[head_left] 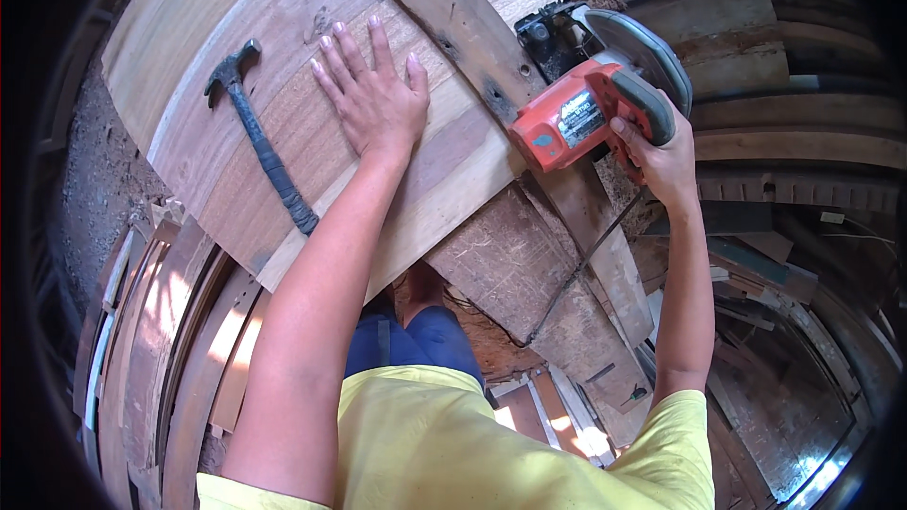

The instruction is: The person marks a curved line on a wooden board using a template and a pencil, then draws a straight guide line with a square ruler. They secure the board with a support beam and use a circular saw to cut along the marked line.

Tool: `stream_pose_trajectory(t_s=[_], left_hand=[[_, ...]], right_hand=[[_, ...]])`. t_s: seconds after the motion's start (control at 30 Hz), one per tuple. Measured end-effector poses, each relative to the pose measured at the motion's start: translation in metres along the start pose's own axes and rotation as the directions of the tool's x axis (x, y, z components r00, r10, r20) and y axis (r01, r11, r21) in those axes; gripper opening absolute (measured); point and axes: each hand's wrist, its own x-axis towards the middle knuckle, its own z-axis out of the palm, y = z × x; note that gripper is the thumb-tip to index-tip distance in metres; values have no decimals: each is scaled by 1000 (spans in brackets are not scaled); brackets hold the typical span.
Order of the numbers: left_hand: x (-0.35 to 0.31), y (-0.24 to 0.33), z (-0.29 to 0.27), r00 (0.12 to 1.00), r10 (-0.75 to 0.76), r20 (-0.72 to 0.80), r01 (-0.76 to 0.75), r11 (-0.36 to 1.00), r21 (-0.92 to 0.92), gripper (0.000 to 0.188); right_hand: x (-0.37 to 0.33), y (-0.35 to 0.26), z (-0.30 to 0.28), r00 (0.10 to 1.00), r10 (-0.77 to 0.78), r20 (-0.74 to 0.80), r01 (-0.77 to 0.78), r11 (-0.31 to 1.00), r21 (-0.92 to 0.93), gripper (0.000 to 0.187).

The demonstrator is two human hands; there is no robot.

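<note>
My left hand (pixel 376 99) lies flat on a wide wooden panel (pixel 283 47), its fingers spread. To the left of it rests a claw hammer (pixel 263 146) with a dark wrapped handle. My right hand (pixel 661 151) is wrapped round the rear handle of a red circular saw (pixel 567 118). The saw sits at the panel's right edge, beside a long worn board (pixel 444 14) that lies across the panel. Its grey blade guard (pixel 642 47) faces away to the right. Whether the blade touches the wood is hidden.
A black power cord (pixel 586 260) hangs from the saw past a scuffed board (pixel 515 246) below the panel. Stacked planks (pixel 156 349) stand at the lower left. More boards (pixel 794 123) are piled along the right, with offcuts (pixel 756 293) below them.
</note>
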Motion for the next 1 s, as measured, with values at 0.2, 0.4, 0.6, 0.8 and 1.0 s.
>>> stream_pose_trajectory(t_s=[0.2,0.4,0.6,0.8,1.0], left_hand=[[-1,-6,0,999,-11,51,8,999,50,77],[1,1,-1,999,-5,32,4,1000,14,77],[0,-1,7,996,21,-88,-22,1000,-11,74],[-1,-1,15,990,32,-140,-35,999,-16,72],[-3,-4,21,985,46,-169,-49,999,-15,72]], right_hand=[[1,-4,6,997,65,28,-68,993,99,24],[0,7,1,997,-72,-14,72,997,25,34],[-2,-2,0,995,90,49,-96,985,146,35],[-8,1,5,995,45,-93,-39,997,64,33],[-11,-14,1,979,-108,-172,95,992,-84,35]])
